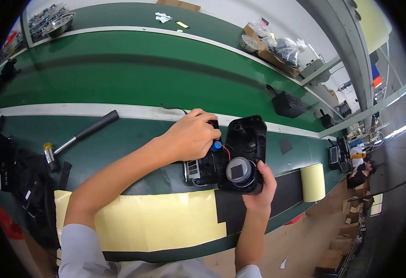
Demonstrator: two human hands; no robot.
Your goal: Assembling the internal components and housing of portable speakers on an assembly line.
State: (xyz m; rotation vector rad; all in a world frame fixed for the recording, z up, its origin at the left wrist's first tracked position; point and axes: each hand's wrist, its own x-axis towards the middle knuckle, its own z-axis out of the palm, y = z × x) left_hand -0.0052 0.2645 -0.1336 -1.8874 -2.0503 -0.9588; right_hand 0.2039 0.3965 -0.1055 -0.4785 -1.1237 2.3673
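In front of me are two black plastic housing halves, opened side by side. My right hand (261,187) grips the right housing half (245,132) by its lower right edge, thumb near a round grey speaker driver (240,171). My left hand (194,136) lies over the left housing half (207,169) with fingers curled at its upper end, partly covering it. Close to the left fingertips sits a blue round part (216,146), and a red wire (227,151) runs toward the speaker driver. What lies under the left palm is hidden.
A yellow sheet (156,222) and a black strip (284,192) line the near table edge, beside a yellow roll (313,182). To the left lie a hammer (87,132) and a black bag (33,194). Across the green belt rests a black box (288,104).
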